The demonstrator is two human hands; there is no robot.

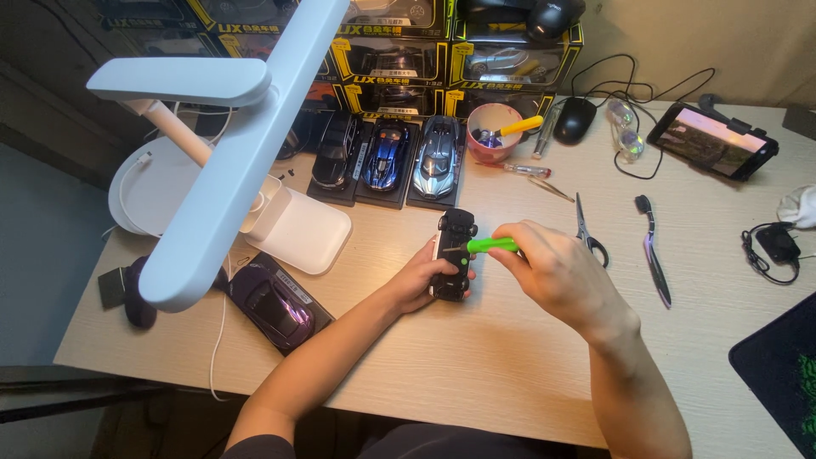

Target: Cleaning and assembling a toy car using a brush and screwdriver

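five model cars, one screwdriver, one scissors, one cup

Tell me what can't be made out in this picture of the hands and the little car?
All in the head view:
- Screwdriver: its tip on the upturned black toy car is too small to see; the right hand covers the handle's end.
- Left hand: its fingers under the car are hidden.
- Pink cup: contents too small.
- White lamp: hides the desk behind it.

Screwdriver tip too small to tell; mat cut by right edge
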